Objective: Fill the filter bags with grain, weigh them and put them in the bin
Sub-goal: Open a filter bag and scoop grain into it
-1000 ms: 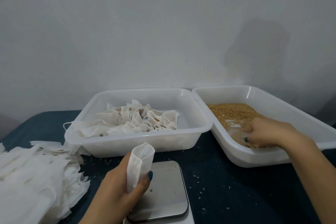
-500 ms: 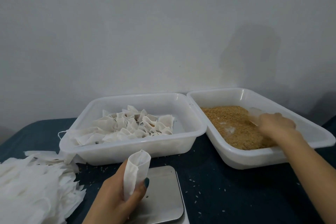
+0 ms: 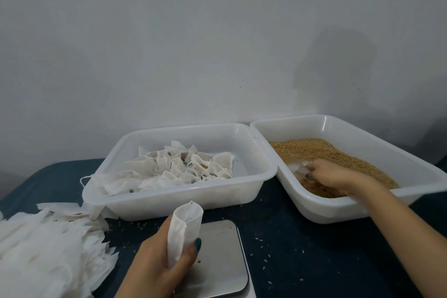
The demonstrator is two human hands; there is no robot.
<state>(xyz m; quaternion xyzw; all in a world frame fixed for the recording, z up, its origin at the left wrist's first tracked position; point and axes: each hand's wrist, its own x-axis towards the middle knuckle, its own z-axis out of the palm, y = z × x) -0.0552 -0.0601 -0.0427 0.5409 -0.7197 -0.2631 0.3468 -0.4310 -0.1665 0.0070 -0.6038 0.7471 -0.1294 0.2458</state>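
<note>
My left hand grips an empty white filter bag, upright with its mouth open, just above the steel scale. In the right white bin, my right hand reaches down into the brown grain. Its fingers curl round a small clear scoop, whose front end touches the grain near the bin's left wall. The left white bin holds several filled filter bags.
A heap of empty filter bags lies at the left on the dark blue table. Loose grains are scattered round the scale. A plain wall stands right behind both bins.
My right hand has swept with the clear scoop from the far right of the grain to its near left side. The left hand has kept the open bag over the scale.
</note>
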